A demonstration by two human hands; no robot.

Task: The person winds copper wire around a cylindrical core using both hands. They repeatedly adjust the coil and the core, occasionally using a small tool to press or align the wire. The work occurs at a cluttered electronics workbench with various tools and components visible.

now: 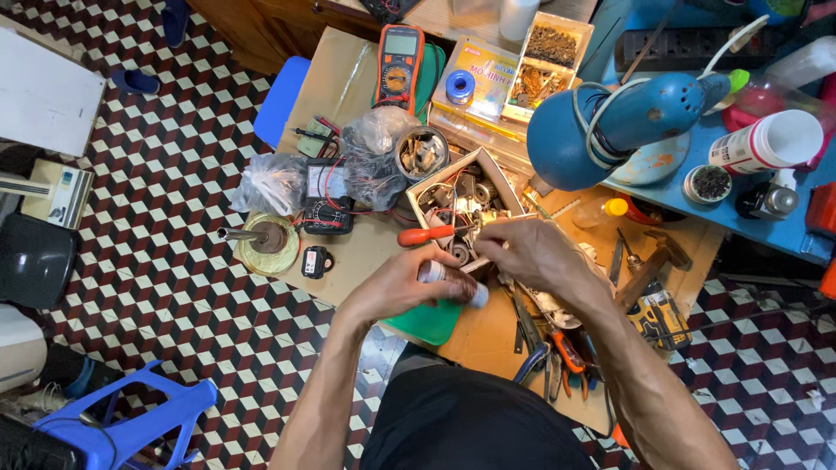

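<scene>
My left hand (pixel 401 283) grips a small white cylindrical bottle (pixel 453 280) held level above the front of a cluttered workbench (pixel 348 78). Just to its right, my right hand (pixel 535 254) has its fingers pinched together at the bottle's far end; what it pinches is too small to tell. Both hands hover over a green plastic piece (pixel 427 322) and in front of an open cardboard box (pixel 424 181) full of metal parts. A screwdriver with an orange handle (pixel 425 235) lies beside the left hand's fingertips.
An orange multimeter (pixel 398 65), a black meter (pixel 325 200), plastic bags, a solder spool (pixel 460 87) and a blue desk lamp (pixel 610 122) crowd the bench. Pliers (pixel 566 352) and a hammer (pixel 649 265) lie to the right. A blue plastic stool (pixel 131 422) stands on the tiled floor at left.
</scene>
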